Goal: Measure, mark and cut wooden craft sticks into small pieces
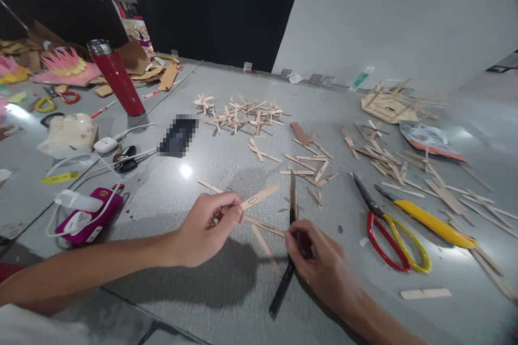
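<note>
My left hand (212, 229) pinches a flat wooden craft stick (261, 198) between thumb and fingers. Dark angular lines mark the stick near my fingertips, and its free end points up and right. In my right hand (318, 261) is a slim black-handled knife (293, 199), its blade pointing away from me and its handle running down under my fingers. The blade is close to the stick's end, with a small gap between them. More wooden sticks, including a pale stick (265, 245), lie on the table (182, 302) beneath and between my hands.
Cut wooden pieces (243, 113) are scattered across the middle and right. Red-and-yellow scissors (394, 242) and a yellow cutter (437, 223) lie right. At left are a red flask (115, 78), a pixelated dark rectangle (178, 136) and a purple power bank (95, 215) with cables.
</note>
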Motion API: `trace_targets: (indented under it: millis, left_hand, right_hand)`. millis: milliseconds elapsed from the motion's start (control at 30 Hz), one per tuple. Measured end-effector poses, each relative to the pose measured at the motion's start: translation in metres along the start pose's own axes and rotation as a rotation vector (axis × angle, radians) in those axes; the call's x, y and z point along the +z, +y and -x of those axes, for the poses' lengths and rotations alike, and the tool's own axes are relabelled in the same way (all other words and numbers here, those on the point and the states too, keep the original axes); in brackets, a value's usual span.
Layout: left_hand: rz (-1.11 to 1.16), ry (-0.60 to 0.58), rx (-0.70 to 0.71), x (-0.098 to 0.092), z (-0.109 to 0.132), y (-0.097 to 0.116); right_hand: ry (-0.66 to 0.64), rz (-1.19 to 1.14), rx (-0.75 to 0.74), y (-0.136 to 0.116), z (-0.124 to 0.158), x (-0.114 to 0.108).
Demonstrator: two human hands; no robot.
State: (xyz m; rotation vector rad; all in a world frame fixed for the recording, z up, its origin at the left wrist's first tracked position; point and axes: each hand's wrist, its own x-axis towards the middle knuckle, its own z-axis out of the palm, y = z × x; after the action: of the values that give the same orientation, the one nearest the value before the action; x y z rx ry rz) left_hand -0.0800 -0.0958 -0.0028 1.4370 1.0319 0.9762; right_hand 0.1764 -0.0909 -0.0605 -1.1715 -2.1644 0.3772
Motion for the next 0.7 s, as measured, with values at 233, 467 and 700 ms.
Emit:
trace_targets:
  millis: [233, 467, 700]
  left_hand:
    - [-0.163, 0.033, 0.042, 0.0011, 0.0005, 0.0063]
    - [-0.191, 0.04, 0.045, 0.0031, 0.001, 0.0049]
    - [-0.187, 0.038, 0.029, 0.0028, 0.0007, 0.0034]
  right_hand:
    - [-0.009, 0.008, -0.012, 0.0032, 0.0009, -0.0022]
    - [-0.025, 0.025, -0.001, 0.0041, 0.0024, -0.0019]
    - [-0.04, 0.032, 0.007, 0.0055, 0.0033, -0.0044]
